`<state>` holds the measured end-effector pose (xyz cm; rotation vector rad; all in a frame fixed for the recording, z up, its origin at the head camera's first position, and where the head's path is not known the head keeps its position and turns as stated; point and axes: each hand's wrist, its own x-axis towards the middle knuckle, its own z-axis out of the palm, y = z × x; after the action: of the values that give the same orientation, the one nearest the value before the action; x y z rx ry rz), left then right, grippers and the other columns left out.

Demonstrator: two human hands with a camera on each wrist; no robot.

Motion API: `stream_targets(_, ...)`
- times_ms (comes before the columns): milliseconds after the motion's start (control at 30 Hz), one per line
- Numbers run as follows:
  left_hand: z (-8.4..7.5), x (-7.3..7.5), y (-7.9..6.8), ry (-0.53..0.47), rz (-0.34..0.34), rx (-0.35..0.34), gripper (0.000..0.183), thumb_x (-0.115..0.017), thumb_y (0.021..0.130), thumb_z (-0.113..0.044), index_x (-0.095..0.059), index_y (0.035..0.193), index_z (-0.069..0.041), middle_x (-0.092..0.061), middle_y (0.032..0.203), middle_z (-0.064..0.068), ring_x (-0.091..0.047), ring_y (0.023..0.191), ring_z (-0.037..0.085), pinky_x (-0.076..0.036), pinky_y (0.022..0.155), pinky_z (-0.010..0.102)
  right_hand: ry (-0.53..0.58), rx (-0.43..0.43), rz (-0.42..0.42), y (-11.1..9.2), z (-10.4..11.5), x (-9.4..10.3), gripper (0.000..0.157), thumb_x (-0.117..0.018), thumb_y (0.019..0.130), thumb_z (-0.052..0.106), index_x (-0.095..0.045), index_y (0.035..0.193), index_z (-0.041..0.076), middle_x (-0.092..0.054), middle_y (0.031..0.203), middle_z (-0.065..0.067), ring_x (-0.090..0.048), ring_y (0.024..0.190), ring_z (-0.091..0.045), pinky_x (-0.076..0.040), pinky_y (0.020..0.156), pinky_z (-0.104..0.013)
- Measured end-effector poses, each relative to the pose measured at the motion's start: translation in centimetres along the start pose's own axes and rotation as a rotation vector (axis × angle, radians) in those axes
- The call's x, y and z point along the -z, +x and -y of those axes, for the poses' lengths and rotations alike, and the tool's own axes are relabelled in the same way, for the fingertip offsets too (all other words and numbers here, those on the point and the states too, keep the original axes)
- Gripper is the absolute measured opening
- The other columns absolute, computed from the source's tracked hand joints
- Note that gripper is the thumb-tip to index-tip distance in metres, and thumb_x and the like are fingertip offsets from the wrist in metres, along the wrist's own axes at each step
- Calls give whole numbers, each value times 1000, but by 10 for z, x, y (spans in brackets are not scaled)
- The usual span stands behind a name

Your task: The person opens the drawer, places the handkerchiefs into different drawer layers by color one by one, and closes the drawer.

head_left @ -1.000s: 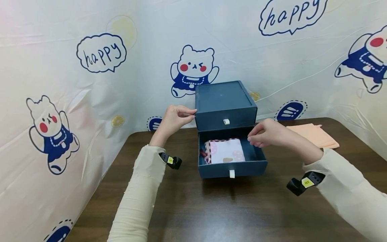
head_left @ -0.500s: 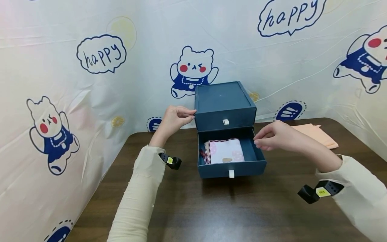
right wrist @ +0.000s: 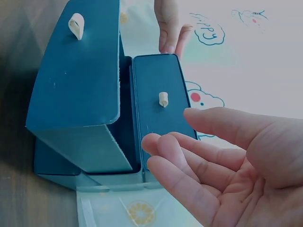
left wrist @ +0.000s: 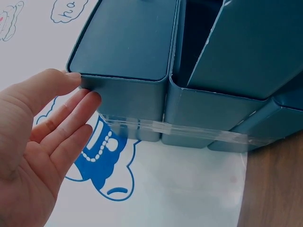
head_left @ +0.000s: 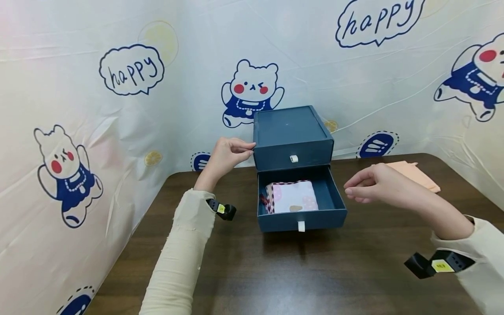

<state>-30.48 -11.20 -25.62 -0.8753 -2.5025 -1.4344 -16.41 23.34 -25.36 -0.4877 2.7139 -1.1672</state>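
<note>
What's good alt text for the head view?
Blue drawer unit on a brown table, one drawer open, folded cloth inside. Left hand touches the unit's left side; right hand, holding nothing, hovers beside the drawer.

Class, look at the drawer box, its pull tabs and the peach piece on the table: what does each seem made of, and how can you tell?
Drawer box: probably stiff board, perhaps plastic; smooth, low sheen, crisp flat panels, some pale, roughened edges.
Pull tabs: likely ribbon or fabric tape; off-white, bent into loops.
Peach piece: probably cloth; matte, flat, soft-edged.
</note>
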Motion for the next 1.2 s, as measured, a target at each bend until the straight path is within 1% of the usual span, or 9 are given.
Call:
stream_targets(67,0,0,0,-1,0,2,23,-65,84,-3,-69,107,-4,-65,98,10,-64,87,18,-51,81,29,10,7,3,-4,-2,-1,30,-62,88,18,-63,106,-6,-68,87,-6,-63,73,-15,-54,66,-27)
stream_targets(133,0,0,0,-2,1,1,23,-65,84,-3,-69,107,-4,-65,98,10,-64,87,19,-51,81,29,45,11,13,-7,-5,-2,30,-62,88,17,-62,106,-7,-68,87,-7,-63,73,-16,-54,66,-27)
stream_targets(200,-1,0,0,-4,3,-1,23,-65,84,-3,-68,107,-4,-65,98,10,-64,88,21,-51,81,29,76,9,26,-10,-6,-4,30,-62,88,15,-62,106,-8,-68,87,-7,-62,73,-16,-54,66,-27)
stream_targets(333,-1,-2,1,-12,9,-3,23,-65,84,-3,-68,107,-3,-65,98,11,-64,90,25,-51,82,30,104,-5,47,-15,-9,-6,29,-62,88,15,-62,105,-9,-67,85,-7,-62,72,-16,-54,66,-27)
stream_targets(567,-1,-2,1,1,14,-5,24,-65,84,-5,-68,107,-4,-64,100,10,-64,89,19,-50,82,30,147,-17,73,-20,-15,-13,31,-61,88,17,-61,104,-9,-67,86,-7,-62,74,-19,-54,66,-27)
stream_targets(900,-2,-1,0,15,-7,8,24,-66,84,-9,-69,108,-6,-64,101,7,-64,88,15,-50,82,27,218,6,140,-18,-19,-33,30,-63,87,17,-62,101,-9,-66,84,-11,-62,73,-23,-55,67,-28)
stream_targets(1100,-2,-1,0,9,-10,23,24,-66,84,-9,-68,108,-7,-64,103,8,-63,90,18,-50,83,28,234,29,163,-14,-17,-46,32,-62,87,19,-62,103,-9,-67,86,-11,-63,73,-21,-55,67,-28)
stream_targets(1200,-1,-2,0,3,-11,18,24,-66,84,-9,-68,108,-6,-64,102,8,-63,90,18,-50,83,28,245,36,173,-11,-17,-54,31,-63,87,19,-63,102,-9,-67,87,-11,-64,73,-22,-55,67,-29)
